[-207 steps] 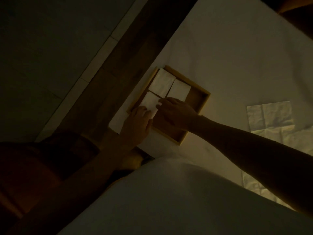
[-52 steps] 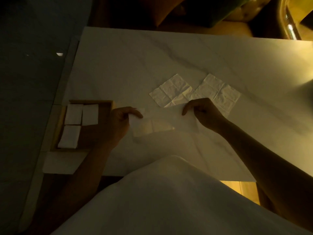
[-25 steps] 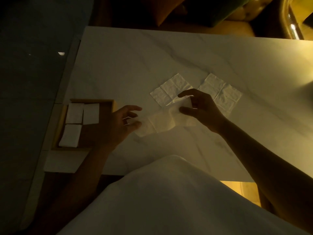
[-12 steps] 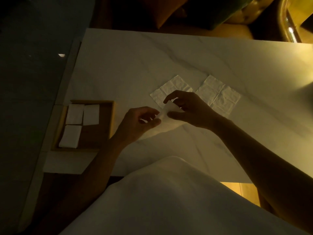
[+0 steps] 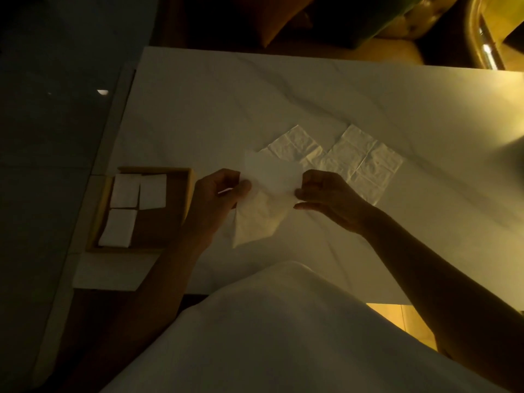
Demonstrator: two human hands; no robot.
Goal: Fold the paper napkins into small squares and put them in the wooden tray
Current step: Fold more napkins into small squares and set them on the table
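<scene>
A white paper napkin (image 5: pixel 266 194) hangs partly folded between my hands, lifted just above the table. My left hand (image 5: pixel 218 199) pinches its left edge and my right hand (image 5: pixel 326 194) pinches its right edge. Two unfolded napkins lie flat behind it, one (image 5: pixel 292 146) in the middle and one (image 5: pixel 365 163) to the right. The wooden tray (image 5: pixel 187 194) sits at the table's left edge with three folded white squares (image 5: pixel 124 191) in its left half.
The white marble table (image 5: pixel 255 95) stretches back and to the right. Dark floor lies left of the table edge. A cushioned seat (image 5: pixel 312 21) stands beyond the far edge. My white garment (image 5: pixel 269 336) fills the bottom of the view.
My hands have moved apart again and lifted the napkin, which now hangs in a looser, larger shape than half a second ago. The tray and flat napkins have stayed put.
</scene>
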